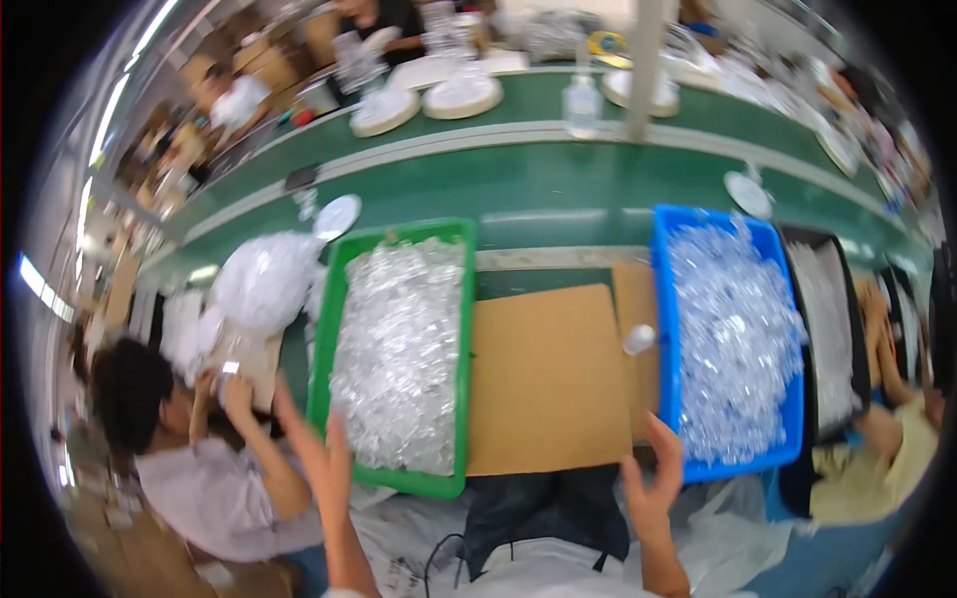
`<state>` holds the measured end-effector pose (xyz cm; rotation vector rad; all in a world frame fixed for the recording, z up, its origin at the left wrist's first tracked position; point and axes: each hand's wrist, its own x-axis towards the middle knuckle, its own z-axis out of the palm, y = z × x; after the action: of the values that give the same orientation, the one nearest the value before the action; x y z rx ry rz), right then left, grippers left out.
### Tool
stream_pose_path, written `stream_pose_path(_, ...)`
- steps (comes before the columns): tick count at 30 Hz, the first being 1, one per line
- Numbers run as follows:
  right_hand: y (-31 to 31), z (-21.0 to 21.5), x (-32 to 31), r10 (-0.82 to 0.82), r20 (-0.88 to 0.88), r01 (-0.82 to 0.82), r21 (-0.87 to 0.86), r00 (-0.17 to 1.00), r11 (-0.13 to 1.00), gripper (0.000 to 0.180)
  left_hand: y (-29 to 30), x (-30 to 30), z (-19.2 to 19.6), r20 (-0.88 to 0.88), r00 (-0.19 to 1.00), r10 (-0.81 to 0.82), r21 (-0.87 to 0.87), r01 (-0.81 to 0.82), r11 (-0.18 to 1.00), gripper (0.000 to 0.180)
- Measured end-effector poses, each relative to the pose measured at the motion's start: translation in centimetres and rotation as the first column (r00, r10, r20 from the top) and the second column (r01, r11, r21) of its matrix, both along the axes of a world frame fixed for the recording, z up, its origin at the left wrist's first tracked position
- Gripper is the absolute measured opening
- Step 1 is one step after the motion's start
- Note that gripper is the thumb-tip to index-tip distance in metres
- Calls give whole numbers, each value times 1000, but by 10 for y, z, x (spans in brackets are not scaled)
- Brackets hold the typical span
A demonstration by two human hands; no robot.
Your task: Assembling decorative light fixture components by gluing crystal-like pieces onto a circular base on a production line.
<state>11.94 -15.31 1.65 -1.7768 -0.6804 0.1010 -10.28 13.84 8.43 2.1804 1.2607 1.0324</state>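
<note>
My left hand (pixel 324 460) is raised at the near left corner of a green bin (pixel 467 369) heaped with small clear plastic pieces (pixel 399 349). Its fingers are spread, slightly blurred, and nothing shows in them. My right hand (pixel 653 483) hovers near the front left corner of a blue bin (pixel 670 359), fingers apart and curved, also without anything visible in it. Clear, bluish-looking plastic pieces (pixel 733 344) fill the blue bin. Between the bins lies a flat brown cardboard sheet (pixel 548 379). A small whitish cylindrical piece (pixel 639 340) rests on a second cardboard strip (pixel 632 289).
Left of me a co-worker (pixel 214 488) handles something small beside a bulging clear bag (pixel 264 279). A black tray (pixel 827 339) borders the blue bin, with another person (pixel 877 448) beyond. Round white trays (pixel 464 95) and a clear bottle (pixel 582 105) stand across the green bench (pixel 558 184).
</note>
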Motion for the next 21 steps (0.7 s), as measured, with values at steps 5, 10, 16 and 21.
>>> stream_pose_path(5,-29,-9,32,-180,-21,181,95,984,979,43,177,168,-14,-386,922,-1,351,148,925,73)
stream_pose_path(10,-15,-27,38,-234,-76,240,85,969,967,42,342,185,-67,-447,788,423,357,-276,892,79)
stream_pose_path(16,-26,-40,41,-436,-188,451,40,880,892,34,467,200,-103,-270,922,278,40,-278,960,61)
stream_pose_path(21,-26,-19,34,-494,-188,511,55,849,858,32,515,197,-102,-286,892,350,287,-268,919,40)
